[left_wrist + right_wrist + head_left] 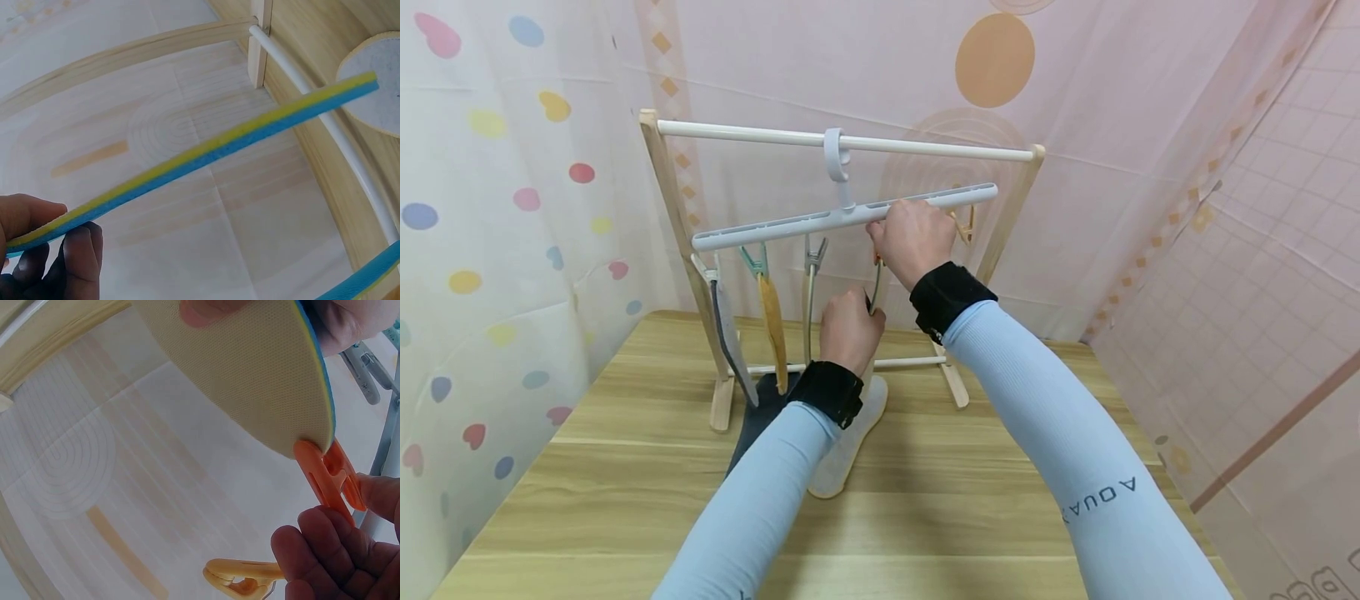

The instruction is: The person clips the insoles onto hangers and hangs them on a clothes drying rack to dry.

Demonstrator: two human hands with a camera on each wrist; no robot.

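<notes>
The yellow-and-blue insole (250,369) hangs at the orange clip (328,475) of the white clip hanger (842,217), which hooks over the top rod of the wooden drying rack (662,167). The left hand (848,329) holds the insole's lower part, its fingers (78,250) and thumb pinching the foam edge. The right hand (913,242) is up at the hanger bar, its fingers (325,550) curled around the orange clip, whose tip sits at the insole's rim; I cannot tell whether the clip has bitten fully.

As to progress: 3 other clips to the left already carry things, a grey insole (728,333), a tan insole (772,329) and a thin pale one (808,308) seen edge-on. A yellow clip (240,575) beside the orange one hangs bare. On the bench (962,517) under the rack lie a white insole (853,446) and a dark one (752,425), not yet hung. So the hanging looks a little past halfway, with this insole being fastened and 2 left below.
</notes>
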